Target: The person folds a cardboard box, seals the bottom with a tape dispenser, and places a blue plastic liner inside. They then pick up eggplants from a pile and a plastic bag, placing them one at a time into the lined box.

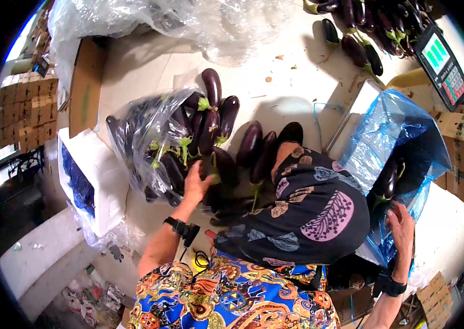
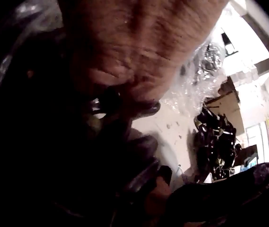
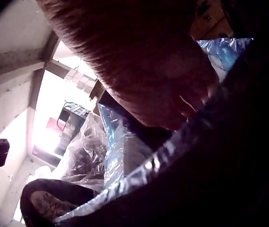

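My left hand [image 1: 194,185] reaches over a heap of dark purple eggplants, thumb and fingers spread, fingertips right at the green stems. Several eggplants [image 1: 210,129] spill from the mouth of a clear plastic bag [image 1: 158,118], which lies on its side with more inside. In the left wrist view the back of the left hand [image 2: 129,52] hides most of what lies under it. On the other side, my right hand [image 1: 402,226] is inside the mouth of a blue plastic bag [image 1: 372,145], fingers loosely bent just below an eggplant [image 1: 388,178]. Its fingertips are partly hidden in the right wrist view.
Two loose eggplants [image 1: 250,143] lie beside my shoe [image 1: 291,133]. A scale display [image 1: 441,66] stands at the right, near a far eggplant pile [image 1: 385,22]. To the left are a white foam box [image 1: 97,186] and a cardboard flap [image 1: 86,85]. Clear plastic sheeting [image 1: 188,22] lies at the back.
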`<state>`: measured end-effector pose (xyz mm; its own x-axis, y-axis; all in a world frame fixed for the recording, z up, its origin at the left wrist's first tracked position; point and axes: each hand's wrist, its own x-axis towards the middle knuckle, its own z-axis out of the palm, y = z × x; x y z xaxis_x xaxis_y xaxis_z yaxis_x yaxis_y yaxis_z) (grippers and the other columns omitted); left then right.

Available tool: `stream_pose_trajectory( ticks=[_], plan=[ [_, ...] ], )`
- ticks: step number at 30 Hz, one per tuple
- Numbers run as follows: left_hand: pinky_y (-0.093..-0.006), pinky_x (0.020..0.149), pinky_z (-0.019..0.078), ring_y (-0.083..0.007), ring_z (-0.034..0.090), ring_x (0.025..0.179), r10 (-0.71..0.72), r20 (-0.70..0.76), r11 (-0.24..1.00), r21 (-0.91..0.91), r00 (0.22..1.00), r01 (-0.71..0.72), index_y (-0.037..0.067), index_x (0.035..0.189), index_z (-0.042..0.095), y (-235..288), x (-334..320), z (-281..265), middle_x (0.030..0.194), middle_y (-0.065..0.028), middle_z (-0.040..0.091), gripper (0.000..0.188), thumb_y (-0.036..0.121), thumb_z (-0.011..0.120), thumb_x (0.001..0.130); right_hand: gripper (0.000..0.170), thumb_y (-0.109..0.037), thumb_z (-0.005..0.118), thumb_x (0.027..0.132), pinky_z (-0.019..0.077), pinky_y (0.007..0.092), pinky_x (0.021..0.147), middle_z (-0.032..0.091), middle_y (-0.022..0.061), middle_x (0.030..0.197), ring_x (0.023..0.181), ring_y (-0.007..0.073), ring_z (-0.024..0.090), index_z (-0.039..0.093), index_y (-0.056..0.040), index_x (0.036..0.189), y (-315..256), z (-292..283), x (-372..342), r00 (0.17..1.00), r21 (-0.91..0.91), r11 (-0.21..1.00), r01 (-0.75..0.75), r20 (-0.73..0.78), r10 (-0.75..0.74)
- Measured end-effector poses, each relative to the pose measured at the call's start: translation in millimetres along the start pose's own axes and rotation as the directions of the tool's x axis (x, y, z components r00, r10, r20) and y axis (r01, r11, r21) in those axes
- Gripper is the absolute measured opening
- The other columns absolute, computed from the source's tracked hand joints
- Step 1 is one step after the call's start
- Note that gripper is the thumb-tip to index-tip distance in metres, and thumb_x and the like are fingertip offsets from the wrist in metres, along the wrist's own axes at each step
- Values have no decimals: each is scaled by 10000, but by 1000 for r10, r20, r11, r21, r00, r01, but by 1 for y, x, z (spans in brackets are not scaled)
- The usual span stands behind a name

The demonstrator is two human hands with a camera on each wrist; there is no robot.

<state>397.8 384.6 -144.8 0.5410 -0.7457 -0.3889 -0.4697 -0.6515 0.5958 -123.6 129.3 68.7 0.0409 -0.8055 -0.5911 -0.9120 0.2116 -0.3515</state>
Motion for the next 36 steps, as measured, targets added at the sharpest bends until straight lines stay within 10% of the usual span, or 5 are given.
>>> stream_pose_trajectory(
  ticks=[8, 14, 21, 27, 36],
  plan=[
    [-476, 921, 422, -429, 510, 1079, -211, -70, 926, 304, 975, 223, -4, 1275, 461, 11, -27, 20, 1161, -253, 516, 643, 241, 695, 728, 313, -125, 616, 890, 514, 333, 728, 693, 183, 895, 779, 260, 664, 587, 15, 1169, -5, 3, -4, 996, 21, 997, 80, -39, -79],
    [-475, 993, 393, -431, 452, 1179, 540, -50, 828, 210, 840, -520, -4, 1415, 340, 89, 18, 37, 1285, -258, 470, 708, 105, 684, 806, 404, -130, 633, 885, 506, 345, 654, 692, 189, 893, 707, 257, 661, 540, 13, 1251, 4, 13, 2, 998, -61, 997, 50, -41, -52],
    [-406, 932, 465, -345, 588, 1079, 4, 312, 1000, -18, 950, 2, 44, 1407, 393, 84, 102, 105, 1216, -190, 593, 863, 392, 786, 722, 457, -112, 626, 869, 519, 323, 766, 701, 173, 977, 839, 224, 668, 511, 3, 1296, -3, 12, -12, 997, 56, 998, 36, -68, -32],
    [-402, 858, 542, -299, 649, 968, 95, 559, 83, -829, 824, 553, -6, 1347, 455, 103, 108, 34, 1191, -186, 617, 529, 326, 521, 940, 392, -122, 619, 885, 520, 298, 741, 699, 160, 981, 803, 205, 668, 546, 9, 1246, 21, 18, -9, 999, 236, 971, 43, -39, -35],
    [-466, 771, 566, -323, 663, 924, 131, 572, 89, -820, 810, 565, 4, 1252, 553, 120, 109, 18, 1103, -194, 657, 560, 466, 552, 935, 418, -138, 661, 867, 526, 342, 774, 687, 204, 1047, 854, 250, 681, 555, -15, 1253, 20, 18, -5, 991, 178, 979, 99, -104, -82]
  ],
)
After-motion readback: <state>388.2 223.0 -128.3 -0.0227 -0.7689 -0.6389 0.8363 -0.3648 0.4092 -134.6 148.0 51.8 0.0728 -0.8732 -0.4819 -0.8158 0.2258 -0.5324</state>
